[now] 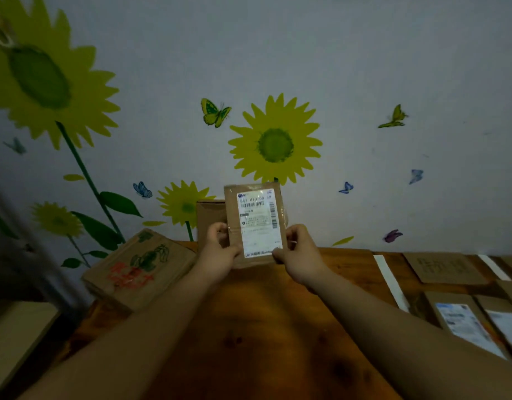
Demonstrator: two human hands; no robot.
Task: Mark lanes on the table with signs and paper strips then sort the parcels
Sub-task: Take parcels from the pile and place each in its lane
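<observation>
I hold a small brown cardboard parcel [256,220] upright above the wooden table [263,327], its white shipping label facing me. My left hand [218,249] grips its lower left edge and my right hand [296,255] grips its lower right corner. A white paper strip [389,278] lies on the table at the right as a lane line, with a second strip [493,267] farther right. Between them lies a cardboard sign [442,268] with faint writing. Labelled parcels [468,324] lie in front of the sign.
A flat cardboard box with red and green print [139,269] sits at the table's left end. Another brown box [211,223] stands behind the held parcel against the wall with sunflower stickers. A pale surface [18,336] is at the lower left, beyond the table edge.
</observation>
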